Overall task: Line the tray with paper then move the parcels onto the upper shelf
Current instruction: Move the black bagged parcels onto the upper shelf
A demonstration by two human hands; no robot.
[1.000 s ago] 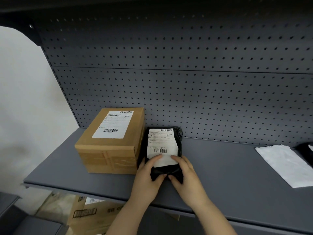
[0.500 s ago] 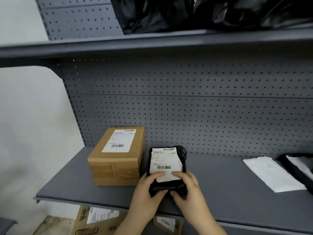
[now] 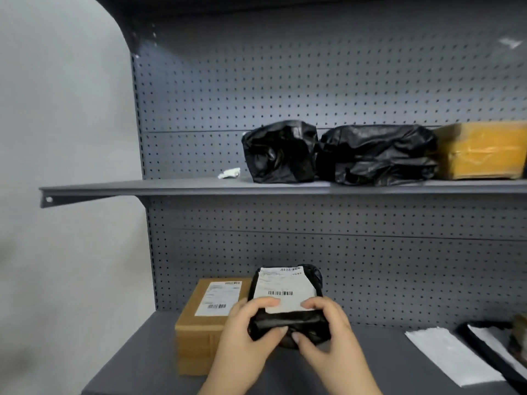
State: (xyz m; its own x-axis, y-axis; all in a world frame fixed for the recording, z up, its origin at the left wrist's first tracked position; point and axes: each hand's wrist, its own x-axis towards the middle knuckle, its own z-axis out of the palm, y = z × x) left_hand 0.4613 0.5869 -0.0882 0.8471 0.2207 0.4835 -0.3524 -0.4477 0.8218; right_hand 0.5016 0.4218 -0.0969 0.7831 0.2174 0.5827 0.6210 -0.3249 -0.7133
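**Now a black parcel is on its way up**

Both hands hold one black parcel (image 3: 286, 303). The left hand (image 3: 245, 334) grips its near left corner and the right hand (image 3: 328, 334) grips its near right corner. Thumbs press on top by the white label, and fingers curl under the near edge. The parcel looks lifted off the lower shelf (image 3: 137, 363), tipped a little toward the person. Both arms reach forward from below, wrists close together.

Just left of the grip sits a brown box (image 3: 205, 323), very near the parcel. High above the grip is the upper shelf (image 3: 171, 189), with two black bags (image 3: 281, 152) and a yellow box (image 3: 482, 149) up and to the right. Its left part is bare, apart from a small white scrap.

What could go wrong? The wrap is soft and shiny, so it could slip from a grip that holds only one end. On the way up, the parcel could bump the front lip of the upper shelf. Set down too far right, it could knock into the black bags.
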